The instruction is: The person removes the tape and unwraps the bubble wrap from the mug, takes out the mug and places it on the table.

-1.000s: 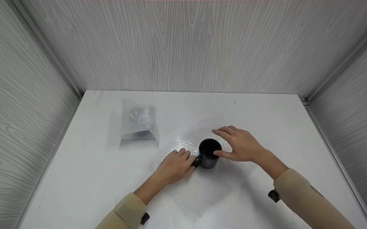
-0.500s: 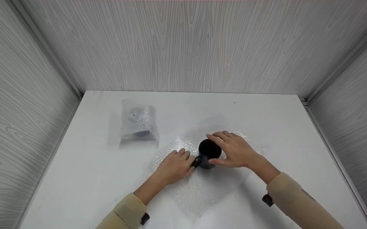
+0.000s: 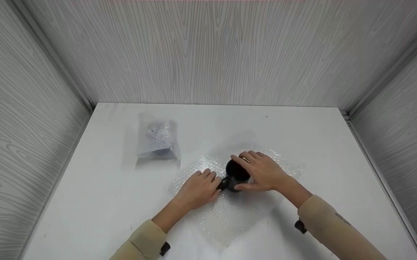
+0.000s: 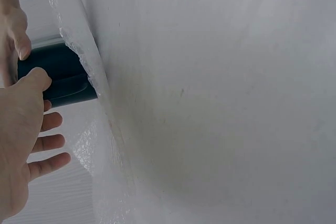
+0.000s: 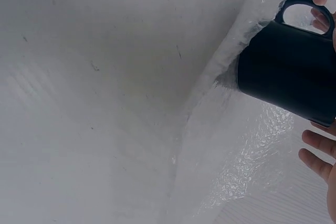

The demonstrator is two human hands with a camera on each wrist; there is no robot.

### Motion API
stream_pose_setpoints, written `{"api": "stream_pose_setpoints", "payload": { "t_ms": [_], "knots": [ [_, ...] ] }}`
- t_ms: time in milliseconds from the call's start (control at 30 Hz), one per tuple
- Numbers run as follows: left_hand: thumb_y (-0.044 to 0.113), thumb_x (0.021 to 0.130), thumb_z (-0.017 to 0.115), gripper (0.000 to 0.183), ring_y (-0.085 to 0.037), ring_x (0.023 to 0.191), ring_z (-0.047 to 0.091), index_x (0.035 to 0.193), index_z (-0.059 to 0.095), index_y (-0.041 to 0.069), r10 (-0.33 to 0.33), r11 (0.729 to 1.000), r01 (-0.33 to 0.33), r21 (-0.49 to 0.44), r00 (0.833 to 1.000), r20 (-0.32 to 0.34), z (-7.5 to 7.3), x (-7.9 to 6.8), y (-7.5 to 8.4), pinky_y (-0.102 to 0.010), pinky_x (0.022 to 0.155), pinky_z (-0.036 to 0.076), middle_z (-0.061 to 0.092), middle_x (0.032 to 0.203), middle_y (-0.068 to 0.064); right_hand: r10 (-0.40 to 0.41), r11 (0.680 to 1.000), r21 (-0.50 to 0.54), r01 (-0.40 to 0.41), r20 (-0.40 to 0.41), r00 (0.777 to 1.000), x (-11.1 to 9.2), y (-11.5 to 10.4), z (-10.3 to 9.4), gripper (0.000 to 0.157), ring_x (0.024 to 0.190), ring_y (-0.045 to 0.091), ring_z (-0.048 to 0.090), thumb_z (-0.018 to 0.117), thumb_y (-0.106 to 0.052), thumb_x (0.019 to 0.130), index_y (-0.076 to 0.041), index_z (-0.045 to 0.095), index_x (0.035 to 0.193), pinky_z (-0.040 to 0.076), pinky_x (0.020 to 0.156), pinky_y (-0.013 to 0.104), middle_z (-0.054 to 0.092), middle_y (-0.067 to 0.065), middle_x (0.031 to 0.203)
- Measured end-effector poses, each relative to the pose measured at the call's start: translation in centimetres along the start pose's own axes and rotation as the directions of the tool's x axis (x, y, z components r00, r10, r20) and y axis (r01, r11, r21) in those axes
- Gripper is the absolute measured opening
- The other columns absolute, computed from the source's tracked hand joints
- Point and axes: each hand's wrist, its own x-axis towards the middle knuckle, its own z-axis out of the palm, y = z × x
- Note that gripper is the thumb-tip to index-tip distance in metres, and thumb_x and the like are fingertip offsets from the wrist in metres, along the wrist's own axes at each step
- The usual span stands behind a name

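Observation:
A black mug (image 3: 235, 173) stands upright on a spread sheet of bubble wrap (image 3: 223, 224) in the middle of the table. Its handle (image 3: 224, 183) points left, and my left hand (image 3: 198, 189) pinches it with the thumb on top. My right hand (image 3: 262, 173) holds the mug from the right, with fingers across the far rim and the thumb on the near side. In the right wrist view the mug's side (image 5: 289, 66) shows plainly, with a raised edge of bubble wrap at its base. That edge covers the mug's foot in the left wrist view.
A bubble-wrapped packet (image 3: 158, 135) lies at the back left of the white table (image 3: 85, 202), with something dark at its near end. Grey wood-grain panels (image 3: 208, 50) rise at the back and on both sides.
My right hand has moved left and slightly nearer, from beside the mug to around its rim and side. My left hand and the mug stay in place.

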Motion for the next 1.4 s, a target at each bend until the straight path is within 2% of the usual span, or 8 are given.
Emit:
{"api": "stream_pose_setpoints", "payload": {
  "t_ms": [167, 467, 833, 1167, 1400],
  "knots": [
    [0.047, 0.103, 0.061, 0.031, -0.017, 0.098, 0.067, 0.112, 0.067, 0.017, -0.002, 1.000, 0.003, -0.006, 1.000, 0.004, 0.0, 0.0, 0.0, -0.031, 0.078, 0.057, 0.071, 0.106, 0.001, -0.021, 0.999, -0.041, 0.021, 0.011, 1.000, 0.4, -0.1, 0.2, 0.097, 0.118, 0.030, 0.067, 0.065, -0.080, 0.085, -0.016, 0.047, 0.156, 0.059, 0.102, 0.048, 0.064, 0.011, 0.131],
    [0.048, 0.104, 0.060, 0.033, -0.017, 0.097, 0.066, 0.113, 0.067, 0.018, -0.006, 1.000, 0.006, -0.007, 1.000, 0.027, -0.1, 0.0, -0.1, -0.031, 0.077, 0.056, 0.071, 0.106, 0.001, -0.038, 0.994, -0.096, 0.043, 0.046, 0.998, 1.3, 0.0, 0.3, 0.097, 0.111, 0.029, 0.067, 0.057, -0.086, 0.085, -0.014, 0.050, 0.150, 0.059, 0.098, 0.046, 0.066, 0.010, 0.123],
    [0.049, 0.104, 0.059, 0.034, -0.018, 0.098, 0.066, 0.111, 0.068, 0.016, -0.010, 1.000, 0.010, -0.008, 0.999, 0.031, -0.3, -0.2, -0.2, -0.032, 0.078, 0.057, 0.071, 0.106, 0.000, -0.054, 0.992, -0.112, 0.053, -0.009, 0.998, 1.5, 0.0, 0.9, 0.093, 0.103, 0.026, 0.067, 0.064, -0.083, 0.082, -0.012, 0.054, 0.140, 0.060, 0.090, 0.043, 0.067, 0.008, 0.114],
    [0.060, 0.101, 0.058, 0.047, -0.020, 0.098, 0.065, 0.107, 0.070, 0.015, -0.039, 0.998, 0.040, -0.038, 0.999, 0.016, -0.2, -1.5, -0.4, -0.033, 0.082, 0.056, 0.069, 0.104, -0.002, -0.081, 0.988, -0.132, 0.076, -0.036, 0.996, 1.4, 0.2, 1.0, 0.092, 0.102, 0.026, 0.067, 0.067, -0.083, 0.080, -0.012, 0.055, 0.138, 0.060, 0.089, 0.042, 0.068, 0.007, 0.113],
    [0.064, 0.098, 0.060, 0.051, -0.022, 0.103, 0.065, 0.112, 0.069, 0.016, -0.058, 0.998, 0.059, -0.037, 0.997, 0.044, 0.0, -2.8, -0.9, -0.036, 0.092, 0.055, 0.069, 0.108, -0.003, -0.092, 0.989, -0.124, 0.087, -0.039, 0.995, 1.5, 0.3, 0.9, 0.091, 0.101, 0.026, 0.066, 0.067, -0.083, 0.080, -0.013, 0.056, 0.137, 0.059, 0.088, 0.043, 0.068, 0.007, 0.112]
  ]
}}
